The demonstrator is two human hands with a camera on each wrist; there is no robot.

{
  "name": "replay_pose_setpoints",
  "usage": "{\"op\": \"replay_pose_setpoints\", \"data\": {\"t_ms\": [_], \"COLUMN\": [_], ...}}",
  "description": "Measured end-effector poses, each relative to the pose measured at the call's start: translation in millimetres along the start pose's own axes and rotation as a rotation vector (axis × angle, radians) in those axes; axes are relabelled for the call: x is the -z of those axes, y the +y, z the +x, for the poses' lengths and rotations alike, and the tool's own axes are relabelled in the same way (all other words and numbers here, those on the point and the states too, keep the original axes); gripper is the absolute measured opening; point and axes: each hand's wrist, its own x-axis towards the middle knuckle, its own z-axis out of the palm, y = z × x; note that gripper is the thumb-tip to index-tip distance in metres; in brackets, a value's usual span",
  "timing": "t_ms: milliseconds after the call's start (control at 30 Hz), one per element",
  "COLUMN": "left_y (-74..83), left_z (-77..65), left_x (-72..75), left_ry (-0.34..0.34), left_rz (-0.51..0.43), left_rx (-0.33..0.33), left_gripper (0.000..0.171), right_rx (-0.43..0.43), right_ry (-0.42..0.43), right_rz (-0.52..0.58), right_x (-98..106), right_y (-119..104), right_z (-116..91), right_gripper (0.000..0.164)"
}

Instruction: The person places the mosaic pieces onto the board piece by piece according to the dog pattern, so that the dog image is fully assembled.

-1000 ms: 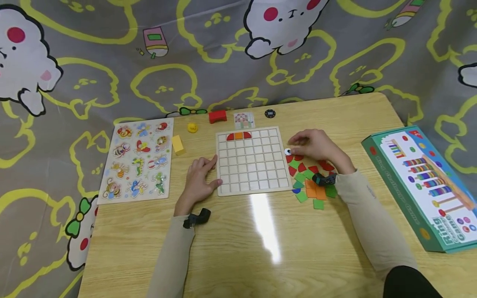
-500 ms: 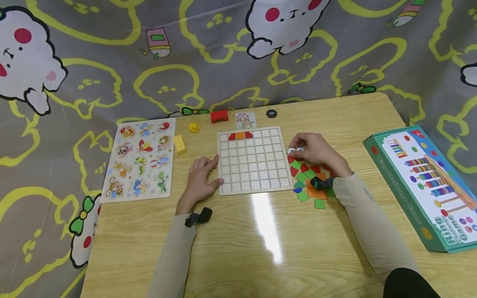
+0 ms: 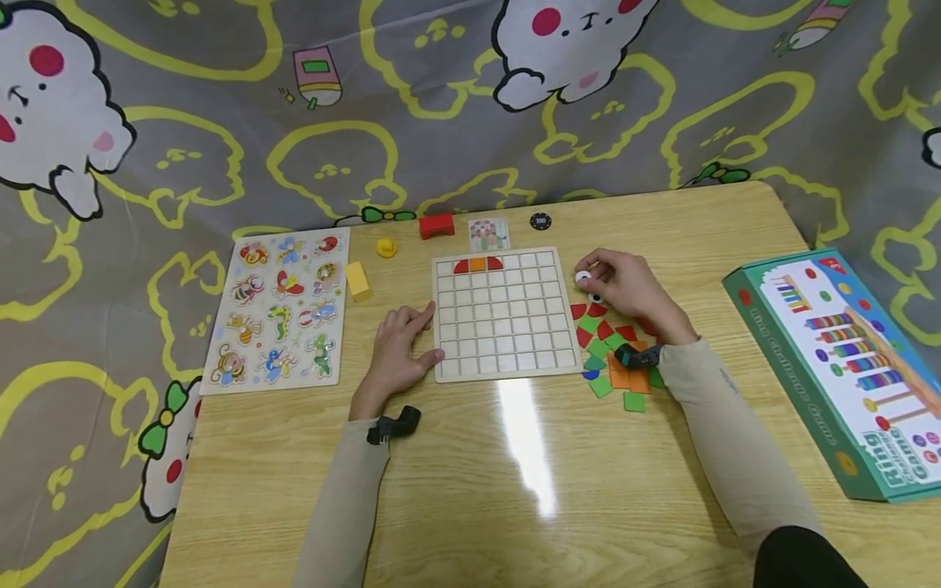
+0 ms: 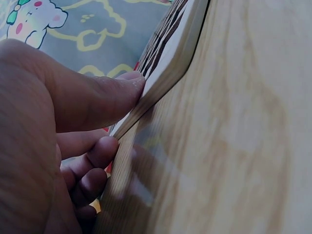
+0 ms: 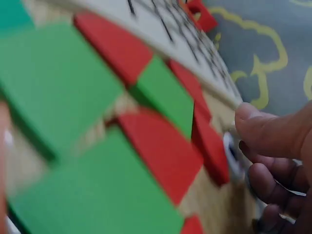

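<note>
In the head view a wooden grid board (image 3: 507, 314) lies mid-table, with two red pieces and one orange square (image 3: 479, 265) in its top row. My left hand (image 3: 397, 351) rests at the board's left edge, thumb and index finger touching it, other fingers loosely bent. Just right of the board, my right hand (image 3: 631, 284) pinches a small white round eye piece (image 3: 583, 277) between thumb and fingers. A second eye piece (image 3: 596, 299) lies below those fingers. Red pieces (image 5: 158, 148) and green squares (image 5: 53, 83) fill the right wrist view.
Orange squares (image 3: 621, 374) and other loose pieces lie under my right wrist. A green game box (image 3: 838, 367) stands far right, an animal puzzle board (image 3: 279, 310) at left. Behind the grid are a picture card (image 3: 488, 234), red block (image 3: 437, 225) and black chip (image 3: 540, 221).
My right hand has lifted slightly away from the pile toward the back, carrying one eye piece, while the other stays on the table. The left hand has stayed at the board's edge.
</note>
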Motion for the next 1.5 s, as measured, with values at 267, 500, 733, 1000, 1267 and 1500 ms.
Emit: {"op": "replay_pose_setpoints", "data": {"t_ms": [267,500,733,1000,1267,1500], "left_y": [0.6,0.2,1.2,2.7,0.0,-0.7], "left_z": [0.4,0.6,-0.6,0.9,1.7,2.0], "left_x": [0.2,0.4,1.4,3.0,5.0,3.0], "left_ry": [-0.004,-0.006,0.001,-0.013,-0.007,-0.008], "left_rz": [0.009,0.014,-0.004,-0.001,0.002,-0.009], "left_rx": [0.003,-0.003,0.003,0.012,-0.004,-0.010], "left_gripper": [0.080,0.079,0.079,0.078,0.078,0.078], "right_rx": [-0.007,0.013,0.046,0.035,0.054,0.059], "right_ry": [0.023,-0.145,-0.205,-0.193,-0.070,-0.005], "right_rz": [-0.031,-0.043,-0.162,-0.106,0.056,0.239], "right_x": [5,9,5,7,7,-11], "right_y": [9,-8,-18,-24,-29,-48], "right_z": [0,-15,-20,-21,-12,9], "right_gripper": [0.029,0.029,0.018,0.012,0.024,0.026]}}
